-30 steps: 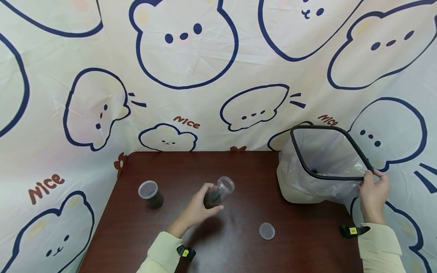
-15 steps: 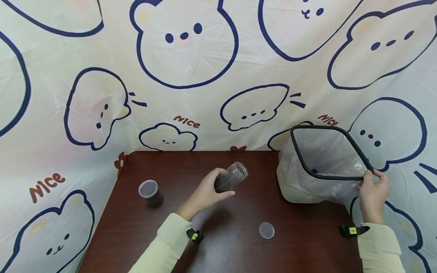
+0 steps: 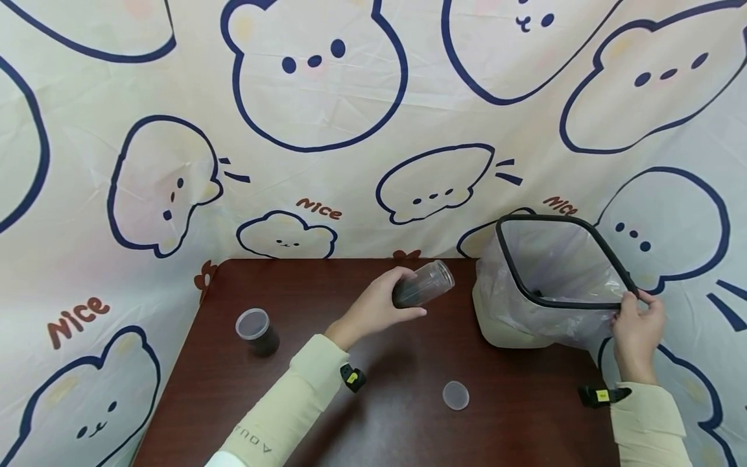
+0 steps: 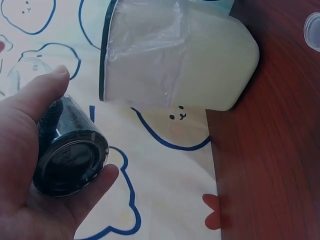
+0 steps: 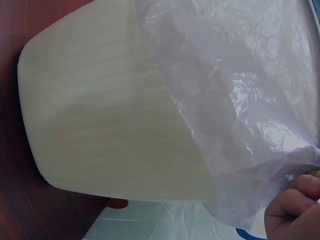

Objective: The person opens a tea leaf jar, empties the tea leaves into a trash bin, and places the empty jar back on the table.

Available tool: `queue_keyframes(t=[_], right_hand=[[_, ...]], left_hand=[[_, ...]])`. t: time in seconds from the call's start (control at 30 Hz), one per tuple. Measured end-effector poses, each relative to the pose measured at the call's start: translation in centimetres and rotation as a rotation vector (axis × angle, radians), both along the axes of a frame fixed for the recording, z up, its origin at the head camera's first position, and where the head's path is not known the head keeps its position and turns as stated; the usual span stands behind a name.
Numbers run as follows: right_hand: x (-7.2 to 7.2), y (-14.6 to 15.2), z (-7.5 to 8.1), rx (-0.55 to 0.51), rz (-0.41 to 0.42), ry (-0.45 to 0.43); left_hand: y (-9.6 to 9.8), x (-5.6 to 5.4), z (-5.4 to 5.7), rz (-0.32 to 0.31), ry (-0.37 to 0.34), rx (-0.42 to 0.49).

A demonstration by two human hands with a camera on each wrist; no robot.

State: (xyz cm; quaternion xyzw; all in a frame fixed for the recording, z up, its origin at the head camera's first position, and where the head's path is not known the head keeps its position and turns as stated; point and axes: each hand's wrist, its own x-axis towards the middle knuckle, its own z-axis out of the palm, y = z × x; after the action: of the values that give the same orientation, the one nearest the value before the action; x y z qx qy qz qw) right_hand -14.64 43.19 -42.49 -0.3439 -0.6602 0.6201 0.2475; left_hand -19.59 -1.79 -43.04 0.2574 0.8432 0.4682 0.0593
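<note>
One clear jar [image 3: 430,284], mouth tilted toward two o'clock, is gripped between thumb and fingers of the left hand [image 3: 375,303], above one brown table [image 3: 397,415]. One lined bin [image 3: 500,327] is pinched at its four-o'clock rim [image 3: 574,303] by the right hand [image 3: 639,331]. From the jar, one dark-filled cup [image 3: 264,340] is noted near nine o'clock, one disc [image 3: 456,395] near six.

1. From my remote seat, I have the cloth [image 3: 315,107] behind the table [image 3: 525,415].
2. The cup [image 3: 258,332] stands on the table's left, well apart from the rest.
3. The jar [image 3: 430,284] is in the left hand [image 3: 376,308], between cup and bin [image 3: 496,324], mouth toward the bin.
4. The bin stands far right (liner [image 3: 560,259] inside and over its rim), the right hand [image 3: 639,334] at its near right corner.
5. The lid [image 3: 456,395] lies on the table, nearer me than jar and bin.
</note>
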Motion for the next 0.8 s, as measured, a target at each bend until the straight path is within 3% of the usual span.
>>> queue_keyframes(t=[0.27, 0.5, 0.8], right_hand=[[0.1, -0.2, 0.2, -0.015, 0.015, -0.031], [0.1, -0.1, 0.1, -0.010, 0.019, 0.012], [0.1, -0.1, 0.0, -0.018, 0.022, 0.021]], left_hand=[[1.4, -1.2, 1.3, -0.020, 0.003, -0.046], [3.1, -1.9, 2.9, -0.032, 0.019, -0.084], [5.6, -2.4, 4.2, -0.052, 0.000, -0.079]])
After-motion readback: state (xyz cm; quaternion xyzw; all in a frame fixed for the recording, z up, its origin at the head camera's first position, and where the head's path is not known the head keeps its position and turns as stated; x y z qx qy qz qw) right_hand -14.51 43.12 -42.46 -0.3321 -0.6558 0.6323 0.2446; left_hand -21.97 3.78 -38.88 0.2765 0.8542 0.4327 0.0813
